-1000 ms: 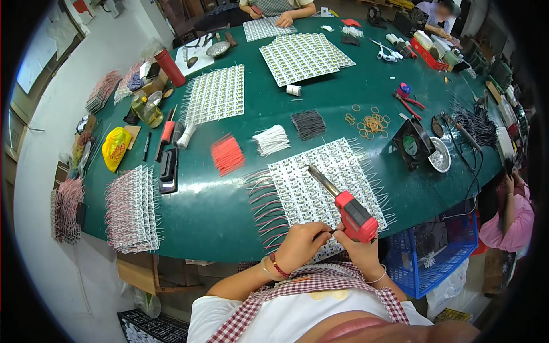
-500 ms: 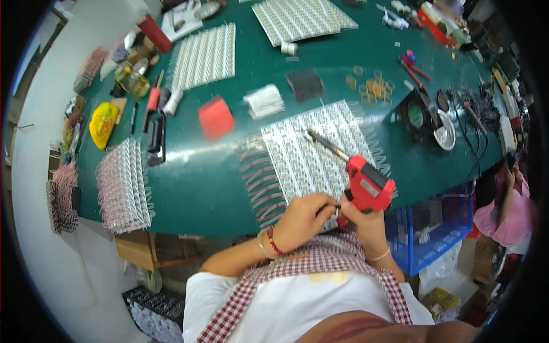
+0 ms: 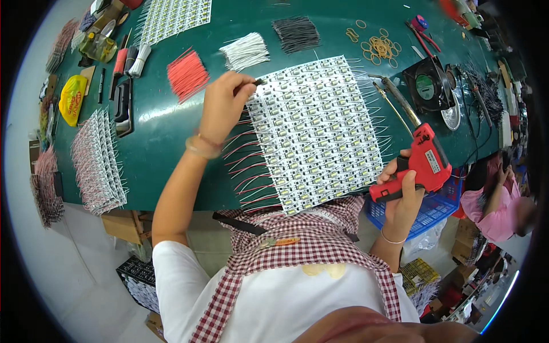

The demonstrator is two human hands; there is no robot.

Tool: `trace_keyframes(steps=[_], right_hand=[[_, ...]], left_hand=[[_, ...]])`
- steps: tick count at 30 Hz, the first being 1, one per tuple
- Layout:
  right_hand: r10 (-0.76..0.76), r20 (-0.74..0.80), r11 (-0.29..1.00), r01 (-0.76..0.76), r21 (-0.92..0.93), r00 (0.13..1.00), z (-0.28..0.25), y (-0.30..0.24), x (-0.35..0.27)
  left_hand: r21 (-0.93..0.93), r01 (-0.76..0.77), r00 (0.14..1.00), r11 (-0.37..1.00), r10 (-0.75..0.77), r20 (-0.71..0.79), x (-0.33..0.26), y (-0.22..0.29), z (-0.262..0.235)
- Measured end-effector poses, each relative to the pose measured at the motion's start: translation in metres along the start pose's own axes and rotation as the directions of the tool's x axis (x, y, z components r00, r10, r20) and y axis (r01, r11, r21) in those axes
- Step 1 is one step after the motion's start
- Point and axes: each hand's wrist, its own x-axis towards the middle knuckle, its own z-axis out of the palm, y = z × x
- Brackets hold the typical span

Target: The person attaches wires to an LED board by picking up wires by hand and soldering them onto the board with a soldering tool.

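Soldering gun [image 3: 420,157] — red — in right hand's [image 3: 403,197] grip; left hand [image 3: 226,106] pinches wire [image 3: 257,83].

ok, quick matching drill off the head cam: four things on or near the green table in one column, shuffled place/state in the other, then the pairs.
Things:
1. red soldering gun
2. red wire bundle
3. small fan
4. panel of small boards

Places/states:
A. lying left of the white wire bundle
B. left hand reaching its top-left corner
C. gripped in the right hand
D. standing beyond the gun's tip

Pairs: 1-C, 2-A, 3-D, 4-B
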Motion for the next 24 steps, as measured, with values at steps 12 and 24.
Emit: trace_keyframes(steps=[12, 24], right_hand=[[-0.255, 0.009, 0.957, 0.254, -0.138, 0.967, 0.004, -0.040, 0.026], [-0.760, -0.140, 0.609, 0.621, -0.493, 0.634, -0.100, -0.240, -0.036]], left_hand=[[0.177, -0.360, 0.932, 0.916, 0.344, 0.112, 0.030, -0.038, 0.003], [0.150, -0.539, 0.842, 0.828, 0.525, 0.129, -0.008, -0.025, 0.032]])
